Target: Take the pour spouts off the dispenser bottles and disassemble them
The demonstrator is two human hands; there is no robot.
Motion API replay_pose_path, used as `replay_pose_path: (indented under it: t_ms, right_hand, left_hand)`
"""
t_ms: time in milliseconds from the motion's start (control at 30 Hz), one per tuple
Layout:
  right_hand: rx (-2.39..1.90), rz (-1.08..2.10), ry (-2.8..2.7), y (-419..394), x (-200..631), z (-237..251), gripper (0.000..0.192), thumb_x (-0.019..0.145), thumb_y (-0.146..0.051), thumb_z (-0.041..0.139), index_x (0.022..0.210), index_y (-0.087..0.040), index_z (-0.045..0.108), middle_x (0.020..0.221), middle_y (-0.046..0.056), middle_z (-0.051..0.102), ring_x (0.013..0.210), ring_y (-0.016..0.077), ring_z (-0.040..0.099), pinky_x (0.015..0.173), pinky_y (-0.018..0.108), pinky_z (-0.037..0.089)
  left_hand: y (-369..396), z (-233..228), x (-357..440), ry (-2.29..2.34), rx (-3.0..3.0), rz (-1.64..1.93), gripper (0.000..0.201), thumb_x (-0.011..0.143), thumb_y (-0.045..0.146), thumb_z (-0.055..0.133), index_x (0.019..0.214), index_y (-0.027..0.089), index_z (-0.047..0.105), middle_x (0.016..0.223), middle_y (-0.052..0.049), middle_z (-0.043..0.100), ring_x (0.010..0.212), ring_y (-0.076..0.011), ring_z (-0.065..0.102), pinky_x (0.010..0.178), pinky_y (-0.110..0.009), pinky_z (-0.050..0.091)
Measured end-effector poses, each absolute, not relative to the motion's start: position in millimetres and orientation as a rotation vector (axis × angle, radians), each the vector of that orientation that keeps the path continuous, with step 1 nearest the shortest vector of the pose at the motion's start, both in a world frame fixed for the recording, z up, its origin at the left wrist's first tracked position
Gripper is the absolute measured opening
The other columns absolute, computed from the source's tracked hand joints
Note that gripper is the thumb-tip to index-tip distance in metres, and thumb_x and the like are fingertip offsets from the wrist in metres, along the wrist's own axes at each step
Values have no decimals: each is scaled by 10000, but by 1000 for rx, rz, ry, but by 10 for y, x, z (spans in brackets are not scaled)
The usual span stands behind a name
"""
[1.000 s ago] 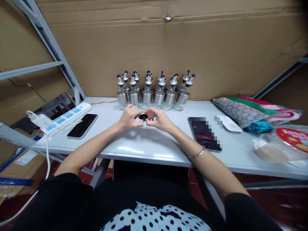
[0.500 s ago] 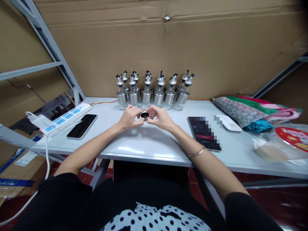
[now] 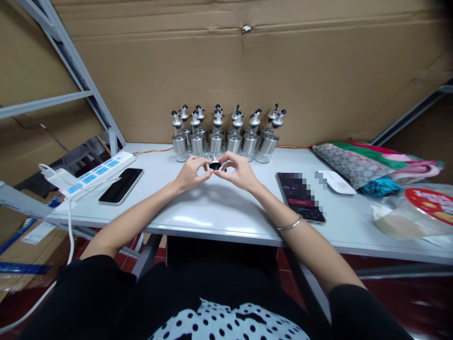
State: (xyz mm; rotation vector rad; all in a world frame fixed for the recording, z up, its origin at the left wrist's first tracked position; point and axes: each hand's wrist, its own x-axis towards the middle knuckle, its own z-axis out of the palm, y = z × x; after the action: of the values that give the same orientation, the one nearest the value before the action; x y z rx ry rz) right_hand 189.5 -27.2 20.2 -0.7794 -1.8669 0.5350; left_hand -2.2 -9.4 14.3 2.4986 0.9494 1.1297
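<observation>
Power strip (image 3: 92,176) and dark phone (image 3: 121,185) lying on table (image 3: 212,212) at far left. Left hand (image 3: 190,173) and right hand (image 3: 238,173) meeting at center, fingertips of both pinching small black cap (image 3: 214,165), held just above table in front of oil bottles (image 3: 226,134). Second phone (image 3: 300,196) sitting further right.

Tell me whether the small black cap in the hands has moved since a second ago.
Yes. The black cap has moved slightly up and right, closer to the row of bottles.

White table (image 3: 212,217) bears roughly 12 dispenser bottles (image 3: 226,137), 2 phones (image 3: 121,185), power strip (image 3: 95,174).
</observation>
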Motion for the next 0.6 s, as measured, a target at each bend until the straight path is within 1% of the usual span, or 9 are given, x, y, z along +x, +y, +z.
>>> replay_pose_path:
  t_ms: [100, 167, 233, 300, 400, 500, 600]
  right_hand:
    - [-750, 593, -1815, -268, 1881, 188, 233, 684, -338, 715, 774, -183, 567, 852, 25, 644, 737, 141, 609, 670, 289, 575]
    - [-760, 628, -1795, -261, 1878, 173, 255, 672, -349, 726, 771, -184, 558, 868, 29, 649, 740, 146, 623, 683, 299, 587]
    - [-769, 663, -1814, -257, 1878, 159, 264, 667, -349, 732, 775, -184, 557, 885, 33, 661, 727, 147, 636, 703, 314, 593]
    - [-764, 688, -1855, -263, 1877, 152, 253, 675, -339, 727, 779, -182, 558, 905, 43, 677, 720, 151, 649, 724, 330, 593]
    - [-781, 672, -1938, -283, 1873, 153, 217, 694, -307, 715, 799, -181, 572, 924, 54, 699, 730, 164, 667, 742, 343, 585]
    - [-802, 640, -1981, -293, 1873, 158, 193, 712, -278, 707, 833, -181, 592, 928, 57, 708, 725, 168, 678, 739, 335, 579]
    - [-791, 644, -1953, -281, 1882, 154, 202, 719, -295, 714, 838, -183, 595, 920, 52, 710, 731, 169, 684, 741, 329, 579]
  left_hand:
    - [-37, 132, -1, 900, 2092, 1104, 422, 795, 553, 510, 870, 161, 646, 885, -53, 690, 854, -194, 608, 850, -319, 404]
    - [17, 116, 18, 869, 1759, 1110, 501, 759, 630, 535, 876, 155, 646, 876, -55, 683, 830, -186, 612, 804, -306, 433]
    - [59, 105, 34, 838, 1509, 1106, 529, 697, 647, 611, 896, 157, 639, 868, -42, 672, 789, -161, 611, 754, -285, 446]
    - [76, 104, 41, 802, 1367, 1093, 512, 657, 603, 686, 909, 160, 633, 821, -20, 657, 757, -139, 604, 730, -271, 451]
    - [64, 124, 32, 757, 1266, 1122, 434, 627, 502, 759, 838, 147, 627, 735, 5, 627, 705, -115, 587, 713, -264, 460]
    - [45, 157, 16, 737, 1179, 1190, 360, 607, 412, 797, 757, 138, 618, 755, 5, 630, 691, -100, 579, 718, -263, 466]
    - [37, 180, 11, 720, 1093, 1201, 341, 587, 360, 819, 763, 130, 639, 769, 1, 645, 691, -89, 578, 755, -267, 471]
